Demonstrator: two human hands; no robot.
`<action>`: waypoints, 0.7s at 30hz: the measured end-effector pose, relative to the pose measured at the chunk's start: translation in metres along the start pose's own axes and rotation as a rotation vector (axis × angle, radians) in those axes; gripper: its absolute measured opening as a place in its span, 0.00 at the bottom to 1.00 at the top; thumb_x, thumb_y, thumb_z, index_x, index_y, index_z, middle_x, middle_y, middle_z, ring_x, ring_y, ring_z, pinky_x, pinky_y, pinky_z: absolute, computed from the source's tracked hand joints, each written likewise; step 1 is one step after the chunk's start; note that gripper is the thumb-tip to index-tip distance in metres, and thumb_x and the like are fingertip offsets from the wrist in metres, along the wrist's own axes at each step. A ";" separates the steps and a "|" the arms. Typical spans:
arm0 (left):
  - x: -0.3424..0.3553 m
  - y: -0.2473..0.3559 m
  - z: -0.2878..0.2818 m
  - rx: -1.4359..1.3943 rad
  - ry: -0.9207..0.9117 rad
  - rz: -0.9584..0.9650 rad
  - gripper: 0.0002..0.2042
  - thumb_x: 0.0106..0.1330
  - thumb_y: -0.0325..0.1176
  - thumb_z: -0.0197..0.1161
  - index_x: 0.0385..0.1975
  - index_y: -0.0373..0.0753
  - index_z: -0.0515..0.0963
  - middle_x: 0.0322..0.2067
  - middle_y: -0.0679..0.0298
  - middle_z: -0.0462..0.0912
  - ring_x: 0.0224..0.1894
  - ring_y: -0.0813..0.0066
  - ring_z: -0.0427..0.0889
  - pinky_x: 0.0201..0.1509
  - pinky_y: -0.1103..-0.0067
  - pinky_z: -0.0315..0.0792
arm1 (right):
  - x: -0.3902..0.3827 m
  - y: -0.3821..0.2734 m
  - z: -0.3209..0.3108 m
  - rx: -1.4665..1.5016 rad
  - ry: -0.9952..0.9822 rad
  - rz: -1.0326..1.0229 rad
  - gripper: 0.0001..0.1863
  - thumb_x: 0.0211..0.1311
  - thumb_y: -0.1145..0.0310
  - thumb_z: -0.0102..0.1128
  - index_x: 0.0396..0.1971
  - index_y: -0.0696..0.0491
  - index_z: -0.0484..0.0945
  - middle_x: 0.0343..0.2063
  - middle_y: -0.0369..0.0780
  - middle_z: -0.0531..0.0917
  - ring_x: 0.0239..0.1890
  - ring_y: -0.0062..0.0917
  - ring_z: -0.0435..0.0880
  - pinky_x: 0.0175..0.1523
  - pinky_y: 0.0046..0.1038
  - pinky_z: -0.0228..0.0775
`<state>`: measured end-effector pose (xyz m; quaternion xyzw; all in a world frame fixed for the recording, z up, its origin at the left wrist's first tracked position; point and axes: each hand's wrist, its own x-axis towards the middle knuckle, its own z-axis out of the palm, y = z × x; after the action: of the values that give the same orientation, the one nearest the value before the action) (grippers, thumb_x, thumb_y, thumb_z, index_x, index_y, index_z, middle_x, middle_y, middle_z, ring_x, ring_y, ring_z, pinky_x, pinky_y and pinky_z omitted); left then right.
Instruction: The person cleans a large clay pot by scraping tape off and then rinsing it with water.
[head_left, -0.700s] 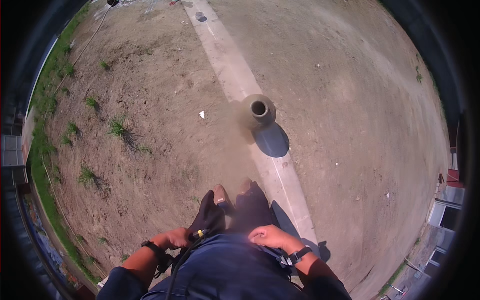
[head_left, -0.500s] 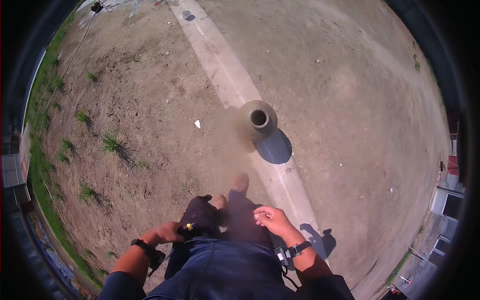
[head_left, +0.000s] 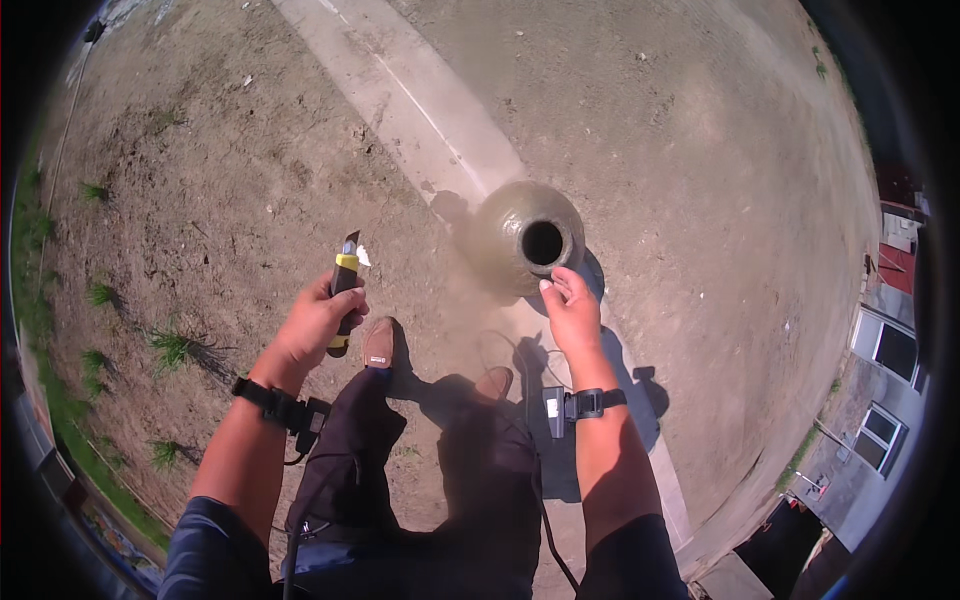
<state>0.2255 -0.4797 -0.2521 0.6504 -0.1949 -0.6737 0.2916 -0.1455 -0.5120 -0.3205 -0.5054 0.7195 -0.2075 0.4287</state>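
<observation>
My left hand (head_left: 335,305) is closed around a black-and-yellow utility knife (head_left: 346,268), its blade out and pointing up. A large grey-brown jar (head_left: 500,240) with a dark round mouth stands upright on the pale concrete strip (head_left: 420,130). My right hand (head_left: 568,310) is at the jar's near rim, fingers loosely curled and slightly apart; whether they touch it I cannot tell. A dusty haze hangs at the jar's left and near side. My brown shoes (head_left: 380,340) are on the ground below the jar, and straps with small devices circle both wrists.
Dry dirt ground (head_left: 720,200) lies on both sides of the strip. Grass tufts (head_left: 172,348) dot the left, with a grass border (head_left: 35,260) and a thin line farther out. A grey building (head_left: 878,430) with windows runs along the right rim of the picture.
My left hand has risen from my waist with the knife upright in it. My right hand has moved forward to the jar's rim. The jar now appears larger and nearer.
</observation>
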 end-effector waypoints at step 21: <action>0.165 -0.027 0.067 -0.355 -0.020 0.322 0.12 0.68 0.31 0.63 0.47 0.36 0.74 0.31 0.62 0.79 0.31 0.74 0.79 0.36 0.77 0.74 | 0.092 0.037 0.074 -0.514 0.119 -0.129 0.23 0.63 0.56 0.64 0.48 0.60 0.79 0.36 0.54 0.86 0.42 0.49 0.85 0.50 0.43 0.77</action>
<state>0.1576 -0.5736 -0.3899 0.5428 -0.1773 -0.6486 0.5033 -0.1157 -0.5706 -0.4252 -0.6293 0.7390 -0.0741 0.2290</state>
